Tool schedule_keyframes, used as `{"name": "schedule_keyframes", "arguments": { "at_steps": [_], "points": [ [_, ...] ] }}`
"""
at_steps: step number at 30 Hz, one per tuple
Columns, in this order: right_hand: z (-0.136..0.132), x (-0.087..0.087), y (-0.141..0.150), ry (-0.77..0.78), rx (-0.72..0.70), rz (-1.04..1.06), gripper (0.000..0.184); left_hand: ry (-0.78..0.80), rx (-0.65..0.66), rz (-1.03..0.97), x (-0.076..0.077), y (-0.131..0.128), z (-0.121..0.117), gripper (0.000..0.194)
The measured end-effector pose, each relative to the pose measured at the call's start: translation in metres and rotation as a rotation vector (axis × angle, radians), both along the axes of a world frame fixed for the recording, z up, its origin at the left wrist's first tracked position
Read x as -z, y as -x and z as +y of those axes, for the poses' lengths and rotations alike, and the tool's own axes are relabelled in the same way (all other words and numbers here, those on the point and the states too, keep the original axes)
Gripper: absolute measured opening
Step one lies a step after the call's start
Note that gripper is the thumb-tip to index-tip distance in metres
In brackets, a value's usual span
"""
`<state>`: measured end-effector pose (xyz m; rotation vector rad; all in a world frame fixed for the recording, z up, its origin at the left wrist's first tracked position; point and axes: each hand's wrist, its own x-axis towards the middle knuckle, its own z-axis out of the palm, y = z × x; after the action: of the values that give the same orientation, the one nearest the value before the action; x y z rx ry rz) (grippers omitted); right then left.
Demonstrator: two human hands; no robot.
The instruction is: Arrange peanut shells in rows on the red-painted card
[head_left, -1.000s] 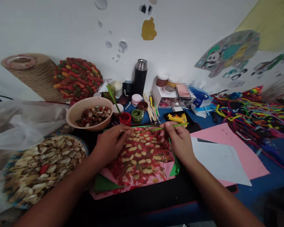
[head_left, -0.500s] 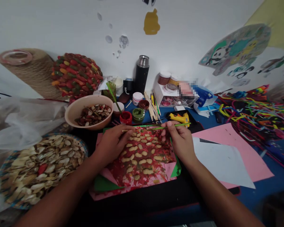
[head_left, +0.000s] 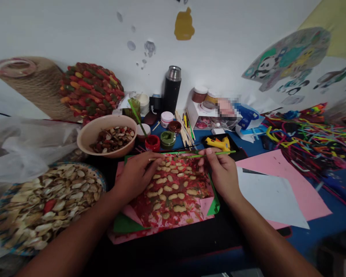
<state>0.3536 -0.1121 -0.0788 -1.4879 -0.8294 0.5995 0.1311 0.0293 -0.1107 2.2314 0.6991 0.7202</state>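
My left hand [head_left: 138, 169] rests at the left edge of a paint-smeared pink sheet [head_left: 187, 220]. Its fingers are closed together, and the pale end of a thin wooden stick [head_left: 152, 159] pokes out at them. Between thumb and fingers, my right hand [head_left: 220, 169] pinches a thin green stick [head_left: 226, 152], perhaps a paintbrush, held nearly level above the sheet's far right corner. Peanuts in their shells [head_left: 173, 187] lie in several rows on the sheet, which is blotched with red and green. Green paper [head_left: 129, 224] shows beneath the sheet.
Behind the sheet stand jars of red paint [head_left: 152, 143] and green paint [head_left: 167, 140], plus a yellow glue gun [head_left: 220, 143]. At left are a bowl [head_left: 85, 140] of painted shells and a basket [head_left: 103, 181] of empty shells. White paper [head_left: 272, 198] lies right; pipe cleaners [head_left: 308, 134] beyond.
The green stick has shifted slightly to the right with my right hand. My left hand stays at the sheet's edge. The view has moved a little.
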Motion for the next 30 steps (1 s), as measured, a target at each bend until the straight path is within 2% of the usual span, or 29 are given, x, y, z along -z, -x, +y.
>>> {"name": "schedule_keyframes", "arguments": {
  "at_steps": [11,23,30],
  "points": [
    [0.006,0.019,0.004,0.032,-0.059,0.103,0.043,-0.046,0.005,0.038,0.007,-0.003,0.001,0.035],
    [0.007,0.017,0.003,0.057,-0.076,0.047,0.044,-0.041,0.007,0.067,0.010,-0.002,0.003,0.033],
    [0.011,0.011,0.000,0.048,-0.016,0.015,0.048,-0.040,0.002,0.050,0.011,-0.003,0.002,0.034]
  ]
}}
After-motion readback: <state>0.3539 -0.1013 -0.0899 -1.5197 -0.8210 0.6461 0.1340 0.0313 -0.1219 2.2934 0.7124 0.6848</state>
